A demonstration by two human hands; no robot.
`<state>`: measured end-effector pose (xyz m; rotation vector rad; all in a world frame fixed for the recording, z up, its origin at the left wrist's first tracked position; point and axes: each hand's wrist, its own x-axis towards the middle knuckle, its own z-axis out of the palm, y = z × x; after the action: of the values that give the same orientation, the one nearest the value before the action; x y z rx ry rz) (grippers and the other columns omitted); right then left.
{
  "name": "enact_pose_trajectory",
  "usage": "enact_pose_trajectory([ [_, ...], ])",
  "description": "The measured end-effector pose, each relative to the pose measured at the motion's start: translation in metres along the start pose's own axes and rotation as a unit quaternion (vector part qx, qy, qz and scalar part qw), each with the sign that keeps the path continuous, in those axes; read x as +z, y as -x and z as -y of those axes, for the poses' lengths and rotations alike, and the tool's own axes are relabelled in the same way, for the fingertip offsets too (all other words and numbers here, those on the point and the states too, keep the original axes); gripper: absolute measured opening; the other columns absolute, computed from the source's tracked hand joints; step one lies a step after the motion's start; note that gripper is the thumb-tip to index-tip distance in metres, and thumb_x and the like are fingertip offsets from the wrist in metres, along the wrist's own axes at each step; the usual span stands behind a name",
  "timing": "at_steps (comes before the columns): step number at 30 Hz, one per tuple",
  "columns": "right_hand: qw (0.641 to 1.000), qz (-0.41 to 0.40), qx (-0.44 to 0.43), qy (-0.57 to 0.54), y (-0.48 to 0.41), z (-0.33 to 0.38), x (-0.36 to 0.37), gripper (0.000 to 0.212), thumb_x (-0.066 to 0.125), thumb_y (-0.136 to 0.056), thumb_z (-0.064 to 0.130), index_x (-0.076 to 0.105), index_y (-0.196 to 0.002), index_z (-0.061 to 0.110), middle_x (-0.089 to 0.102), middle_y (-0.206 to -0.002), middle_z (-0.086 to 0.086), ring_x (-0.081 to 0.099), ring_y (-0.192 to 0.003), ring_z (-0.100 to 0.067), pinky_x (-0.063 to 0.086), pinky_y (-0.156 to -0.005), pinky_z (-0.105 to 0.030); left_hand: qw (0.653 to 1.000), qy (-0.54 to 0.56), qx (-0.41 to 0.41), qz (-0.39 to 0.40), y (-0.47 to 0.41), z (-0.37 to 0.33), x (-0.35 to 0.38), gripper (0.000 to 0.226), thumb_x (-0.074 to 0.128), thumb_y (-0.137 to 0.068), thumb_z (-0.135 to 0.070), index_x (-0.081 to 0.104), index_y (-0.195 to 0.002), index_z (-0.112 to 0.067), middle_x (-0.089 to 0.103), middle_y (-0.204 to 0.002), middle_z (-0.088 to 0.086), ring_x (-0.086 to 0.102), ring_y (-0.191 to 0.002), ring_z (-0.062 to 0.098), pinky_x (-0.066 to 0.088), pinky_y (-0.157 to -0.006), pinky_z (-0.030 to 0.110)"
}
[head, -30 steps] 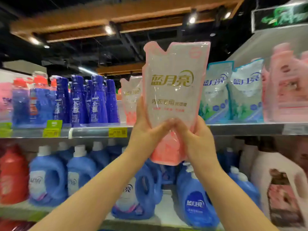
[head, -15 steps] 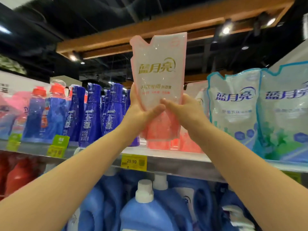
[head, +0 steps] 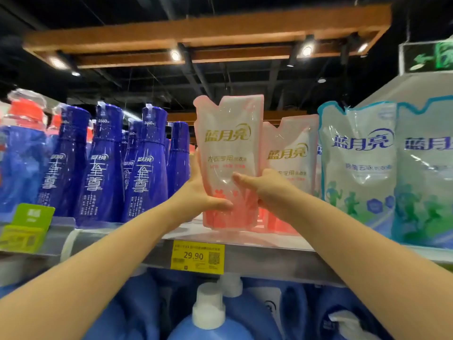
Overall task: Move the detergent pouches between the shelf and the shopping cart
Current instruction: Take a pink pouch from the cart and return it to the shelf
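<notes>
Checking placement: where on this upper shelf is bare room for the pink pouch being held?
A bare strip of grey metal shelf lies between the tall dark-blue plastic bottles and the standing pink-and-white plastic pouch. Teal-edged pouches crowd the right.

Both hands hold a pink detergent pouch upright on the shelf, the left hand at its left edge, the right hand at its right. A second pink pouch stands just behind, blue-green pouches to the right, dark blue bottles to the left. A yellow tag reads 29.90.
</notes>
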<state>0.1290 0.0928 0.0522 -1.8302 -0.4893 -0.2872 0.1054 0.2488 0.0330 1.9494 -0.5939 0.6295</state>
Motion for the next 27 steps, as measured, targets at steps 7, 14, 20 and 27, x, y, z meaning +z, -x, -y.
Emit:
enact_pose_trajectory([
  [7,0.999,0.005,0.033,0.01,0.008,-0.002,-0.002,0.043,0.071,-0.081,0.032,0.062,-0.1,-0.005,0.069,-0.097,-0.023,0.067,-0.092,-0.035,0.051,-0.091,-0.049,0.996,-0.073,-0.013,0.046,-0.002,0.006,0.0,0.136,0.082,-0.064,-0.019,-0.029,-0.14,-0.032,0.032,-0.144,-0.005,0.047,-0.116,0.013,0.046,-0.096,0.033],
  [14,0.997,0.063,0.012,-0.032,0.025,0.004,0.0,0.02,0.07,-0.078,0.002,0.064,-0.096,0.006,0.07,-0.102,-0.016,0.068,-0.095,-0.029,0.055,-0.086,-0.037,0.993,-0.112,-0.003,0.027,0.005,0.007,-0.002,0.137,0.082,-0.065,-0.023,-0.033,-0.139,-0.027,0.037,-0.145,0.0,0.049,-0.122,0.018,0.043,-0.095,0.031],
  [20,0.998,0.034,-0.002,-0.053,0.026,0.002,0.009,0.021,0.071,-0.074,-0.004,0.063,-0.087,0.009,0.07,-0.097,-0.014,0.069,-0.089,-0.025,0.056,-0.08,-0.033,0.988,-0.151,0.042,-0.012,0.008,0.011,-0.004,0.132,0.083,-0.062,-0.029,-0.02,-0.144,-0.025,0.051,-0.135,0.003,0.058,-0.111,0.019,0.047,-0.087,0.027],
  [27,0.998,0.019,0.001,-0.063,0.03,0.002,0.014,0.029,0.072,-0.074,0.0,0.062,-0.099,0.011,0.07,-0.097,-0.007,0.068,-0.087,-0.018,0.056,-0.075,-0.028,0.978,-0.172,0.103,-0.054,0.019,0.013,-0.007,0.13,0.082,-0.062,-0.037,-0.02,-0.142,-0.036,0.033,-0.145,0.001,0.048,-0.121,0.017,0.04,-0.086,0.024],
])
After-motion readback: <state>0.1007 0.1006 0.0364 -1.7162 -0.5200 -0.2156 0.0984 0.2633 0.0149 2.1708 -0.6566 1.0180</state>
